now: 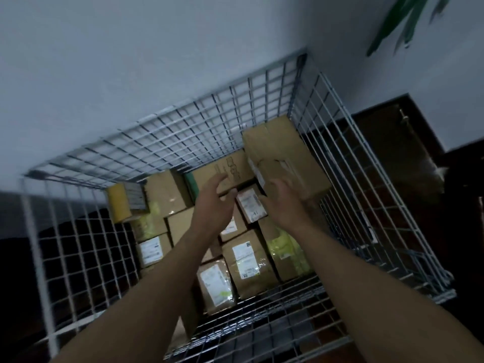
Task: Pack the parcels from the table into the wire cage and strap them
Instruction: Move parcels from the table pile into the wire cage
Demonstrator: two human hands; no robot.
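Both hands (pixel 213 203) (pixel 285 203) extended forward, fingers spread.

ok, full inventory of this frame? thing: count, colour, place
wire cage: one, grey-white mesh, fills the centre, standing against the wall
parcels: over a dozen, brown cardboard, most with white labels, some with yellow-green tape, packed inside the cage
large box: one, brown, tilted, on top at the cage's far right corner
wall: pale, behind the cage
plant leaves: green, top right corner
left hand: open, over the parcels mid-cage
right hand: open, at the large box's near edge
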